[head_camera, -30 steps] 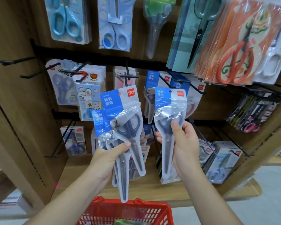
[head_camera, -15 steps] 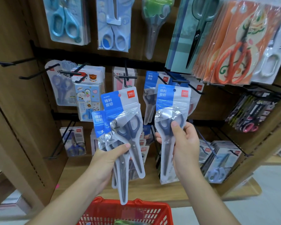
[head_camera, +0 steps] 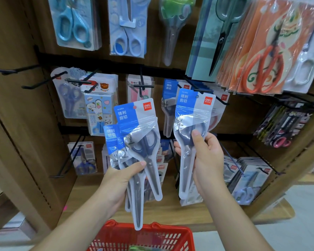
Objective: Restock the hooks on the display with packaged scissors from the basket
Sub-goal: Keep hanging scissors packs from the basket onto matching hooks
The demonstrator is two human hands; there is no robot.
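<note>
My left hand (head_camera: 120,180) grips a fanned bunch of scissors packs (head_camera: 138,134), each a clear pouch with a blue and white header and dark blue scissors inside. My right hand (head_camera: 205,160) holds a single pack of the same kind (head_camera: 192,113) upright, thumb on the scissor handles. Its header hole sits just below and in front of a black hook (head_camera: 201,90) in the middle row, where matching packs (head_camera: 169,98) hang. The red basket (head_camera: 170,236) is at the bottom, below both hands.
The wooden display carries black hooks in rows. Bare hooks (head_camera: 34,82) stick out at the left. Blue, green, dark and orange scissors packs (head_camera: 261,51) hang on the top row. More packs hang lower right (head_camera: 283,127) and along the bottom row (head_camera: 246,180).
My right hand has lifted its single pack up and slightly right, toward the hook with the matching packs. My left hand and its bunch have stayed about where they were.
</note>
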